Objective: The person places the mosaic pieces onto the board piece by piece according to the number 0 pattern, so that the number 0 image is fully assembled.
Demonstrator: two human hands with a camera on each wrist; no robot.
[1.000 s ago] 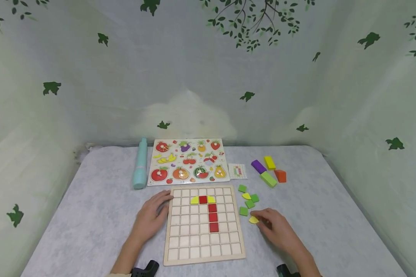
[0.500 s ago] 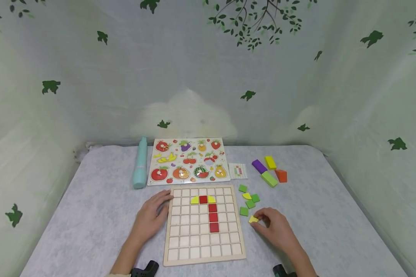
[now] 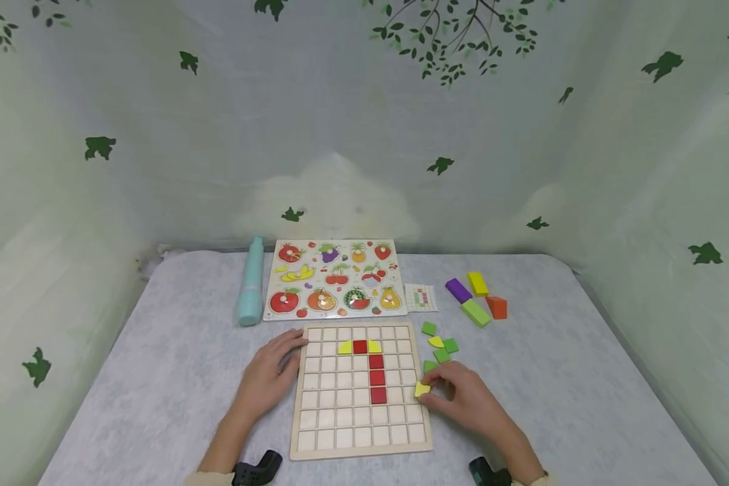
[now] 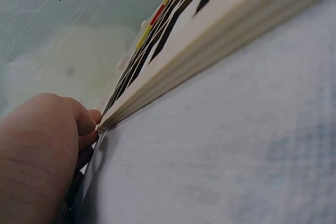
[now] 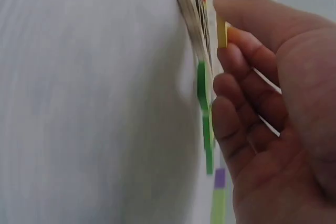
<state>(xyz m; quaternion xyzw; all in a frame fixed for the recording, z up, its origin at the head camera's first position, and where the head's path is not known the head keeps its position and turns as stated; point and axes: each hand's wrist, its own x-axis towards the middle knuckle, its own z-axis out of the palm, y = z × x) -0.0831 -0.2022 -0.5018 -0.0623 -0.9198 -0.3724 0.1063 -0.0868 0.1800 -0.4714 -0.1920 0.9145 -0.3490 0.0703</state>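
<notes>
My right hand (image 3: 470,401) pinches a small yellow tile (image 3: 422,389) with one curved side between thumb and fingertips, over the right rim of a wooden grid board (image 3: 361,453). In the right wrist view the yellow tile (image 5: 221,27) shows edge-on, its flat faces hidden. My left hand (image 3: 270,378) rests against the board's upper left edge, fingertips touching the rim. Several red tiles (image 3: 377,379) fill squares in a column, with one more red tile (image 3: 360,347) higher up between two yellow curved tiles (image 3: 345,348).
Several green tiles (image 3: 429,328) and another yellow piece (image 3: 436,341) lie right of the board. Farther back are coloured blocks (image 3: 476,313), a pattern card (image 3: 421,298), a fruit puzzle (image 3: 334,277) and a teal bottle-shaped object (image 3: 252,283).
My right hand has picked the yellow tile up from the table and carried it left to the board's right rim. The left hand stays at the board's edge.
</notes>
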